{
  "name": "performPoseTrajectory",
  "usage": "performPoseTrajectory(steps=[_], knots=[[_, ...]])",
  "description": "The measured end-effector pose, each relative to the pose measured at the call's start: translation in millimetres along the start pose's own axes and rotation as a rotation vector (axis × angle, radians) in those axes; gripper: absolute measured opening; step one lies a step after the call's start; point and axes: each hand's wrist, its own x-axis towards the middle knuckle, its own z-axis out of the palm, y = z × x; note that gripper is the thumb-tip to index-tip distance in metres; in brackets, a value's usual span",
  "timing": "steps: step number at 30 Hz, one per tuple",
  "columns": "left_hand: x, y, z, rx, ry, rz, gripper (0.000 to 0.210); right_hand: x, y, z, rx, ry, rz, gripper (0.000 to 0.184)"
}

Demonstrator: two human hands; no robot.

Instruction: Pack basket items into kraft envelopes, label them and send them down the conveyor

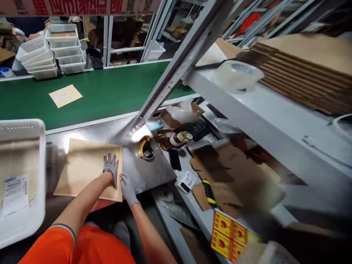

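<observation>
A large tan paper envelope (85, 165) lies flat on the metal work surface (154, 170). My left hand (111, 168), in a grey glove, rests on its right part with the fingers spread. At the envelope's right edge is my right hand (128, 190), also gloved, its fingers bent in against the edge. A yellow and black tape dispenser (145, 147) sits on the metal to the right of both hands. Left of the envelope stands a white plastic basket (41, 176) holding a package with a white label (15, 194).
Behind the work surface runs a green conveyor belt (118, 86) carrying a smaller envelope (66, 96). White baskets (68, 51) are stacked beyond it. A slanting metal post (176, 69) and a shelf with tape (238, 75) and cardboard (302, 69) occupy the right. Below lie a bottle (176, 140) and a cutter (209, 193).
</observation>
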Motion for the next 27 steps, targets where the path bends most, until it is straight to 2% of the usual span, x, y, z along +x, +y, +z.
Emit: performPoseTrajectory(steps=[6, 10, 12, 16, 18, 20, 23, 27], knots=[[13, 0, 15.7, -0.003, -0.036, -0.038, 0.188, -16, -6, -5, -0.297, -0.134, -0.054, 0.05], [7, 3, 27.1, 0.003, -0.034, -0.064, 0.186, -5, -11, -25, -0.551, -0.271, -0.262, 0.042], [-3, 7, 35.8, -0.001, -0.014, -0.05, 0.168, 9, -15, -38, -0.624, -0.36, -0.392, 0.036], [-30, 22, 61.3, -0.043, -0.002, -0.05, 0.091, 53, -28, -64, -0.618, -0.533, -0.594, 0.032], [-40, 34, 73.6, -0.066, 0.023, -0.082, 0.07, 79, -36, -73, -0.627, -0.597, -0.673, 0.033], [-48, 48, 82.6, -0.073, 0.032, -0.118, 0.065, 106, -44, -78, -0.637, -0.625, -0.729, 0.039], [-59, 70, 92.6, -0.067, -0.013, -0.155, 0.065, 137, -51, -78, -0.65, -0.643, -0.782, 0.059], [-83, 98, 111.2, -0.145, -0.001, -0.212, 0.074, 159, -55, -70, -0.685, -0.665, -0.792, 0.076]])
